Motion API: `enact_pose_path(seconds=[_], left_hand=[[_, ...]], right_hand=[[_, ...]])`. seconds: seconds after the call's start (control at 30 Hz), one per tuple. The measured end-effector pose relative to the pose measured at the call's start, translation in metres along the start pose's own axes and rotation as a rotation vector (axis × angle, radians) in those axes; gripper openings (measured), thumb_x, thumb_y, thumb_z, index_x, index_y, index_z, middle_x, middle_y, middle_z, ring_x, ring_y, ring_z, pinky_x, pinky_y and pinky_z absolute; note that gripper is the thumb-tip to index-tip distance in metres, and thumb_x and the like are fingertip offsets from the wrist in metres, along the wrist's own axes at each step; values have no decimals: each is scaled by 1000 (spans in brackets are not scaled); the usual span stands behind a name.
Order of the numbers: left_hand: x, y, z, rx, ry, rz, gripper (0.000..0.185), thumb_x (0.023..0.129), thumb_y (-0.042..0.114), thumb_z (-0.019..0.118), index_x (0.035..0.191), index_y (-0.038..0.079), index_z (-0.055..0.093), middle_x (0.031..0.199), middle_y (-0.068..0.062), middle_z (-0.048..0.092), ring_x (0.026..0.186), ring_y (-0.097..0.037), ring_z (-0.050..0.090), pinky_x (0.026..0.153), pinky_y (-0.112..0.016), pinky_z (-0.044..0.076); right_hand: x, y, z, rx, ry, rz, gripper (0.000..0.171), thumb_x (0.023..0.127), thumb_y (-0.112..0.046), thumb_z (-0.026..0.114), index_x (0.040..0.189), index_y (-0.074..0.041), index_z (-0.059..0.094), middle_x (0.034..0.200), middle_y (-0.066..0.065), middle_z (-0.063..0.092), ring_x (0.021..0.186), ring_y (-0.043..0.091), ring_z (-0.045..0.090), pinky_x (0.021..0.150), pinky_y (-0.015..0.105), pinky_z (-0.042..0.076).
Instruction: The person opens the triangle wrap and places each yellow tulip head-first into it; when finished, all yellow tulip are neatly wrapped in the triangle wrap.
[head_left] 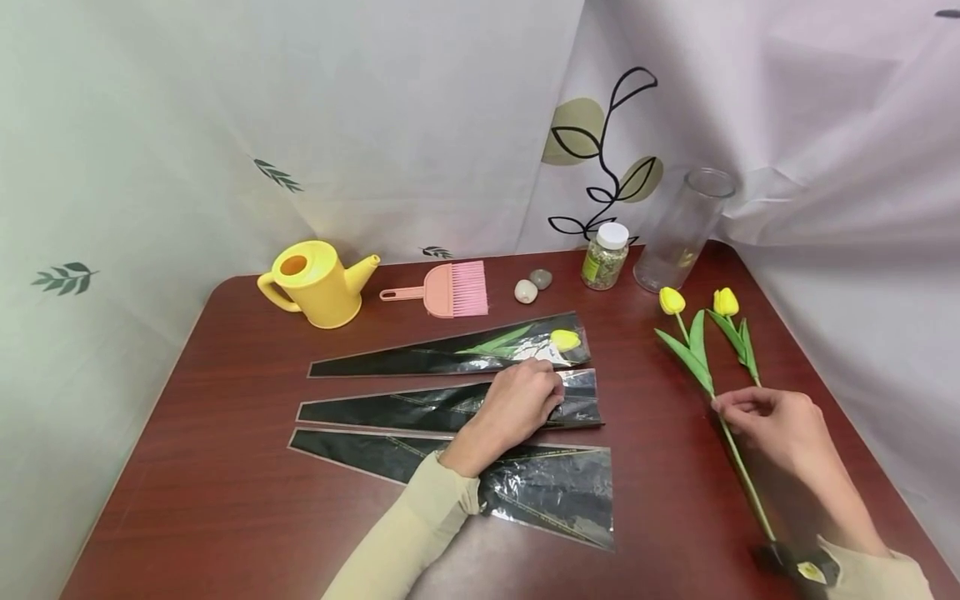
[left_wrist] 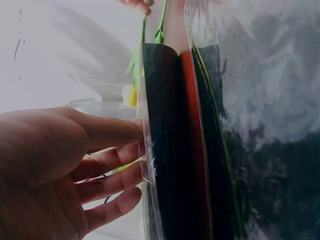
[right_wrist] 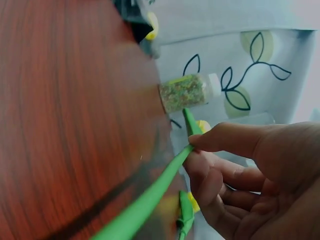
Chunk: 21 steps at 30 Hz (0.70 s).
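Yellow tulip (head_left: 705, 367) lying on wooden table (head_left: 225, 433), stem pinched between thumb and fingers of right hand (head_left: 776, 425). Left hand (head_left: 517, 404), fingers straight and slightly spread, pressing middle of 3 plastic sleeves (head_left: 450, 408). Second tulip (head_left: 735, 329) just beside.

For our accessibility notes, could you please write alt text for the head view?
A right hand pinches a yellow tulip's stem on a brown table, while the left hand rests on the middle of three plastic sleeves. Behind stand a watering can, brush, jar and vase.
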<state>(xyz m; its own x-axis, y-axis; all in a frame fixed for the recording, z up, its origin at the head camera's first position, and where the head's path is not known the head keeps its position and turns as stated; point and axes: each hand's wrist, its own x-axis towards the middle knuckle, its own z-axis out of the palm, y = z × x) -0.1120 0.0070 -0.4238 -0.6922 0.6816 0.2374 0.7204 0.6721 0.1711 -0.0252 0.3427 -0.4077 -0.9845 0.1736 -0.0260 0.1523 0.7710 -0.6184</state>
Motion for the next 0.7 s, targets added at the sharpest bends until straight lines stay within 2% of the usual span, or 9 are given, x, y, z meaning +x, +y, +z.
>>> enact_pose_path(seconds=[0.1,0.2,0.33,0.43,0.6,0.7], left_hand=[[0,0,-1,-8,7,-2,10,89,25,73,79,24,70,82,10,58,83,-11,59,70,-30,51],[1,0,-2,-27,14,-5,10,88,24,74,79,24,70,81,11,58,83,-11,59,71,-29,51],[0,0,-4,-54,11,-13,9,87,24,74,79,24,71,80,11,58,83,-10,58,71,-29,51],[0,0,-5,-62,6,-18,8,88,25,74,80,24,71,81,11,59,82,-9,58,70,-28,51],[0,-1,-5,-65,2,-19,10,89,24,74,81,23,69,81,10,58,81,-9,58,69,-28,50],[0,0,-5,-74,1,-21,11,89,23,73,81,23,67,81,10,57,81,-9,58,70,-28,50]], right_hand=[[-2,-3,0,126,-38,34,29,91,-29,72,104,-3,75,72,1,71,56,13,62,49,24,47],[-2,-5,0,322,-87,51,29,92,-24,71,108,0,73,79,2,73,59,15,64,53,25,50],[-2,-9,4,720,-158,91,19,92,-11,70,105,1,74,91,5,74,66,14,67,60,25,54],[-2,-12,9,998,-176,114,13,92,-2,66,103,0,75,95,7,74,71,13,69,65,26,56],[-1,-16,21,1303,-98,124,17,94,7,60,102,3,74,96,11,73,77,19,72,73,30,56],[-1,-18,27,1370,-6,123,15,92,9,60,99,5,73,95,12,73,77,23,72,73,33,56]])
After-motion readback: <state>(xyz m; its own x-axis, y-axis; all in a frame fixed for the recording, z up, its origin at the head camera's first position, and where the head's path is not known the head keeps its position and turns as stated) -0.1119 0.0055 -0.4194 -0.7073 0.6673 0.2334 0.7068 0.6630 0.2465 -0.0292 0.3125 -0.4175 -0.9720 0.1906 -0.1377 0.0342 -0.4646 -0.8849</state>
